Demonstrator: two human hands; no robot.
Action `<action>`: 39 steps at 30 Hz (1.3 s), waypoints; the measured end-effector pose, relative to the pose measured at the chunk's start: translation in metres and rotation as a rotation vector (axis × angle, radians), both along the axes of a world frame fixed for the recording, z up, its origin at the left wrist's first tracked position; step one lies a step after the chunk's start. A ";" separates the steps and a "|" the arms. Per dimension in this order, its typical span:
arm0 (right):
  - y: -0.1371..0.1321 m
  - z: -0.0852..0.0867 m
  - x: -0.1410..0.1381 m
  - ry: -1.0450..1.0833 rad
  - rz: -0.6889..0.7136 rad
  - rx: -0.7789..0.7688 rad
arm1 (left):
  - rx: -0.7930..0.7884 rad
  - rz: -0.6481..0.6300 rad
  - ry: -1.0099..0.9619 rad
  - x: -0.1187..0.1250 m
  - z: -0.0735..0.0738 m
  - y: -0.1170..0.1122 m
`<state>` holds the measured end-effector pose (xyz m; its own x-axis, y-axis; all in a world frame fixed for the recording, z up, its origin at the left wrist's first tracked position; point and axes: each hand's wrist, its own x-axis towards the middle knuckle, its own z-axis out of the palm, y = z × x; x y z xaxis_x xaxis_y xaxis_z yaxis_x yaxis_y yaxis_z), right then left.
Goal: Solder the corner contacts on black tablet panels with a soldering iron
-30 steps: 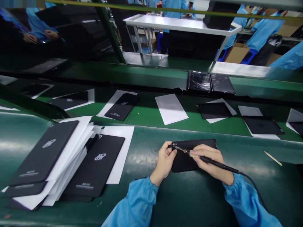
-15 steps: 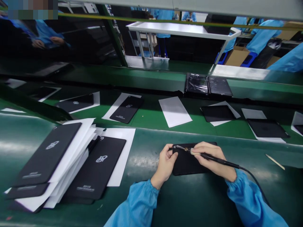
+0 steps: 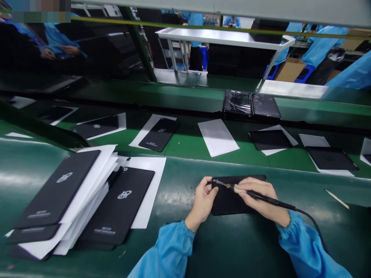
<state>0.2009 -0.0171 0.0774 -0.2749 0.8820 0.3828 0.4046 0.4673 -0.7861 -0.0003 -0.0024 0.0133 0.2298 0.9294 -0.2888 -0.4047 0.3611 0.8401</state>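
Note:
A black tablet back cover (image 3: pixel 227 200) lies on the green bench in front of me, with no logo on the side that shows. My left hand (image 3: pixel 204 199) pinches its upper left corner between thumb and fingers. In my right hand (image 3: pixel 261 195) is a soldering iron (image 3: pixel 259 197), gripped like a pen. The iron's metal tip points left and meets the cover near the corner that my left hand holds; whether it touches cannot be made out. Its black cord runs down to the right, past my blue sleeve.
Left of my hands is a leaning stack of black covers (image 3: pixel 59 185) and white sheets (image 3: pixel 146 204). A thin wooden stick (image 3: pixel 336 199) lies at right. Beyond, a green belt (image 3: pixel 185 143) carries covers on sheets. Flat black boxes (image 3: pixel 252 105) sit behind; co-workers in blue stand farther back.
The sheets and covers on the belt have shifted slightly right. The flat black boxes behind have shifted slightly left. My hands, the iron and the cover stay nearly in place.

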 end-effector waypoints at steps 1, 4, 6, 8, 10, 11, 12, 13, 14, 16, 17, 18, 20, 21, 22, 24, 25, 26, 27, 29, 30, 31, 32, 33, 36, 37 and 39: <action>0.000 -0.001 0.000 -0.004 -0.002 -0.001 | 0.000 0.001 -0.002 0.000 0.001 0.000; 0.001 -0.005 -0.001 -0.012 -0.001 -0.008 | -0.005 0.004 0.000 0.000 0.002 0.000; 0.003 -0.006 -0.001 -0.017 0.000 -0.008 | -0.007 0.005 0.004 0.000 0.002 0.000; 0.004 -0.007 -0.001 -0.027 0.001 -0.005 | -0.003 0.004 0.005 0.000 0.002 0.000; 0.002 -0.007 -0.002 -0.036 0.005 0.000 | 0.005 0.002 0.006 0.000 0.000 0.000; 0.001 -0.008 -0.003 -0.037 0.003 0.009 | 0.008 0.001 0.008 0.000 -0.001 0.000; -0.002 -0.008 -0.003 -0.033 -0.012 0.024 | 0.009 0.002 0.010 0.000 -0.001 0.000; -0.004 -0.009 -0.004 -0.026 -0.043 0.044 | 0.010 0.005 0.010 0.000 -0.002 0.000; -0.007 -0.009 -0.004 -0.016 -0.088 0.069 | 0.010 0.007 0.010 0.000 -0.002 0.000; -0.013 -0.011 -0.006 -0.009 -0.189 0.120 | 0.011 0.009 0.008 0.000 -0.002 0.000; -0.016 -0.011 -0.008 -0.012 -0.227 0.145 | 0.012 0.008 0.006 0.000 -0.001 0.000; -0.019 -0.012 -0.009 -0.017 -0.253 0.167 | 0.013 0.008 0.005 0.000 -0.001 0.000; -0.022 -0.013 -0.013 -0.027 -0.278 0.191 | 0.014 0.007 0.004 0.001 0.000 0.000; -0.023 -0.013 -0.014 -0.028 -0.286 0.191 | 0.014 0.009 0.005 0.001 0.001 0.000; -0.023 -0.013 -0.015 -0.025 -0.293 0.184 | 0.013 0.010 0.007 0.001 0.001 0.000; -0.024 -0.015 -0.017 -0.018 -0.296 0.167 | 0.011 0.011 0.012 0.001 0.002 0.000; -0.024 -0.016 -0.017 -0.014 -0.291 0.163 | 0.010 0.010 0.013 0.001 0.002 0.000; -0.024 -0.017 -0.017 -0.011 -0.285 0.159 | 0.009 0.010 0.012 0.001 0.002 0.000; -0.023 -0.018 -0.017 -0.008 -0.279 0.155 | 0.008 0.009 0.011 0.001 0.002 0.000; -0.022 -0.020 -0.016 -0.005 -0.272 0.140 | 0.008 0.009 0.012 0.001 0.001 0.000; -0.022 -0.021 -0.016 -0.005 -0.271 0.131 | 0.011 0.009 0.013 0.001 0.001 0.000; -0.022 -0.022 -0.016 -0.006 -0.272 0.124 | 0.014 0.009 0.016 0.000 0.000 0.000; -0.022 -0.023 -0.016 -0.007 -0.273 0.119 | 0.017 0.007 0.018 0.000 0.000 0.000; -0.023 -0.024 -0.016 -0.011 -0.274 0.118 | 0.019 0.006 0.019 0.000 0.000 0.000; -0.027 -0.030 -0.019 -0.023 -0.277 0.159 | 0.018 0.011 0.018 0.000 0.000 0.000; -0.030 -0.032 -0.021 -0.028 -0.279 0.184 | 0.016 0.014 0.018 0.000 0.001 0.000; -0.035 -0.038 -0.025 -0.044 -0.284 0.237 | 0.013 0.016 0.019 0.001 0.002 0.000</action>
<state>0.1755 -0.0520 0.0393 -0.0526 0.8136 0.5790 0.5757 0.4985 -0.6481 0.0003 -0.0027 0.0149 0.2096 0.9367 -0.2805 -0.3939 0.3434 0.8526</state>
